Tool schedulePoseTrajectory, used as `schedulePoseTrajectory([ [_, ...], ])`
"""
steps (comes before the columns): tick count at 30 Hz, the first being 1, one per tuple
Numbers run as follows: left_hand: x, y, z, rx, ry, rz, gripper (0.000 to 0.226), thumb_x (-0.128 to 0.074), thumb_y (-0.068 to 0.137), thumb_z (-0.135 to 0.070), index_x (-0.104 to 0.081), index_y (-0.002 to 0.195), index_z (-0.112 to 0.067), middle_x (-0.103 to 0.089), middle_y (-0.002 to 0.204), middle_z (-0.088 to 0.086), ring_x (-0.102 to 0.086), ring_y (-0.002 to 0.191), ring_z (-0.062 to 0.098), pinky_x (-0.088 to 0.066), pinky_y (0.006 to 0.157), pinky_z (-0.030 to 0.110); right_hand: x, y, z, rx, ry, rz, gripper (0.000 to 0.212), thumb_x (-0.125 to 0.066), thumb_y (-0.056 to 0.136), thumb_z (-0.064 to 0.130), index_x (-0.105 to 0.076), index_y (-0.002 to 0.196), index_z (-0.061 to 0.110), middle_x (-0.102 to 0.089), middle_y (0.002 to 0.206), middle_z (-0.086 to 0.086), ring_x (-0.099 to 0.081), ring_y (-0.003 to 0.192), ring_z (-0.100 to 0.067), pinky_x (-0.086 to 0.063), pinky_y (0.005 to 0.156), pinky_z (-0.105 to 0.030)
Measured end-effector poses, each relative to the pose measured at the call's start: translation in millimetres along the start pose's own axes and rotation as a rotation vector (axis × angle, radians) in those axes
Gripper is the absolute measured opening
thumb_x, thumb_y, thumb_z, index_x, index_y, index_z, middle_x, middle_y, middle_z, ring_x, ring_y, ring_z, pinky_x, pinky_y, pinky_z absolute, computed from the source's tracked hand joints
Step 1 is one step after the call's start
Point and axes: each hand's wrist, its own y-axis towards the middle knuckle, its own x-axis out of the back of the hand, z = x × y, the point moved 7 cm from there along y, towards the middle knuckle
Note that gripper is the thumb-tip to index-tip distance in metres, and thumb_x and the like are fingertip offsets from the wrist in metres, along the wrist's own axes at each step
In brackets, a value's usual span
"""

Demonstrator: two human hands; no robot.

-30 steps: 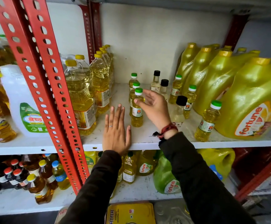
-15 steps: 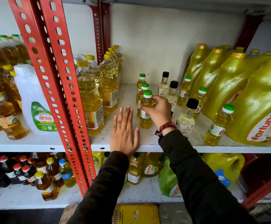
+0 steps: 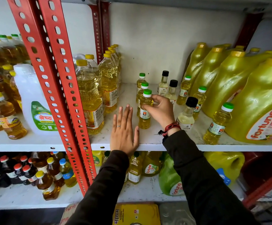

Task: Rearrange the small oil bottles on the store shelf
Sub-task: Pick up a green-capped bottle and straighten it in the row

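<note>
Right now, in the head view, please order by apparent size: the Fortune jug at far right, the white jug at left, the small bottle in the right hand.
1. Fortune jug, though nearest the camera
2. White jug
3. Small green-capped bottle

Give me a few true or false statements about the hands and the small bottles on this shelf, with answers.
1. The right hand grips the front green-capped small bottle. True.
2. The left hand holds a bottle. False: it lies flat and open on the shelf.
3. Three small black-capped bottles stand on this shelf. True; the nearest is beside the right wrist.
4. The gripped bottle lies on its side. False: it is upright.
</note>
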Motion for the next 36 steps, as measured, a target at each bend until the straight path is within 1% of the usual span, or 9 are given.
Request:
schedulePoseTrajectory([
  [5,-0.3,-0.7,0.7,0.002,0.0,-0.001,0.072,-0.029,0.101,-0.04,-0.021,0.163,-0.003,-0.014,0.172,0.013,0.0,0.16,0.025,0.01,0.129,0.037,6.3,-1.7,-3.1,-0.006,0.026,-0.07,0.049,-0.092,0.061,0.029,-0.071,0.105,0.018,-0.076,0.107,-0.003,-0.072,0.097,-0.017,-0.058,0.09,-0.034],
  [9,-0.7,-0.8,0.5,0.005,-0.01,0.003,0.072,-0.028,0.102,-0.039,-0.021,0.163,-0.003,-0.014,0.172,0.013,-0.001,0.16,0.025,0.007,0.13,0.038,7.3,-1.1,0.2,0.012,0.005,-0.055,0.055,-0.093,0.059,0.034,-0.069,0.105,0.016,-0.074,0.1,0.001,-0.07,0.087,-0.011,-0.053,0.073,-0.015],
  [13,0.4,-1.3,1.2,0.003,-0.009,-0.003,0.071,-0.028,0.102,-0.039,-0.021,0.163,-0.003,-0.014,0.172,0.012,-0.001,0.16,0.025,0.007,0.13,0.038,4.4,1.1,2.5,0.025,0.0,0.012,0.049,-0.087,0.069,0.028,-0.071,0.114,0.015,-0.074,0.117,-0.004,-0.069,0.107,-0.015,-0.053,0.094,-0.027],
  [17,0.3,-0.7,0.7,0.007,-0.009,-0.003,0.071,-0.028,0.102,-0.039,-0.021,0.163,-0.004,-0.013,0.172,0.012,-0.001,0.16,0.025,0.007,0.13,0.038,4.4,0.2,2.9,0.016,0.019,0.002,0.046,-0.087,0.071,0.021,-0.071,0.113,0.011,-0.075,0.114,-0.007,-0.069,0.102,-0.015,-0.054,0.092,-0.026],
  [20,-0.8,-1.0,1.4,0.008,-0.003,0.005,0.071,-0.027,0.102,-0.039,-0.021,0.163,-0.004,-0.013,0.172,0.012,-0.002,0.16,0.025,0.006,0.13,0.039,7.2,-3.1,4.7,0.04,0.005,-0.07,0.048,-0.092,0.063,0.029,-0.071,0.103,0.013,-0.077,0.102,-0.004,-0.073,0.089,-0.016,-0.06,0.083,-0.03],
  [24,-0.1,-0.9,1.6,0.011,-0.004,-0.002,0.07,-0.028,0.102,-0.038,-0.021,0.163,-0.004,-0.013,0.172,0.012,-0.002,0.16,0.026,0.006,0.13,0.039,8.2,-5.9,5.5,0.07,-0.037,-0.121,0.051,-0.093,0.057,0.041,-0.067,0.094,0.018,-0.076,0.097,-0.001,-0.073,0.079,-0.015,-0.059,0.072,-0.028],
  [30,0.6,-1.3,1.2,0.012,0.01,-0.007,0.069,-0.027,0.102,-0.036,-0.021,0.163,-0.003,-0.013,0.172,0.013,-0.004,0.16,0.027,0.009,0.13,0.038,2.2,-4.1,1.0,0.078,-0.023,-0.022,0.054,-0.09,0.066,0.034,-0.072,0.113,0.013,-0.076,0.109,-0.002,-0.072,0.098,-0.013,-0.057,0.086,-0.022],
  [33,1.8,-0.6,1.2,0.014,-0.004,-0.016,0.068,-0.028,0.102,-0.035,-0.022,0.163,-0.003,-0.014,0.172,0.013,-0.004,0.16,0.027,0.01,0.129,0.036,2.6,-4.9,1.7,0.086,0.017,-0.005,0.048,-0.089,0.069,0.025,-0.074,0.112,0.01,-0.078,0.104,-0.007,-0.072,0.094,-0.013,-0.057,0.081,-0.013],
  [36,2.2,0.0,1.6,0.018,-0.019,-0.022,0.068,-0.028,0.102,-0.034,-0.022,0.163,-0.004,-0.014,0.172,0.012,-0.002,0.16,0.025,0.01,0.129,0.036,4.9,-7.7,2.6,0.082,0.025,-0.003,0.047,-0.09,0.067,0.025,-0.075,0.109,0.01,-0.079,0.1,-0.008,-0.074,0.093,-0.015,-0.06,0.089,-0.03],
])
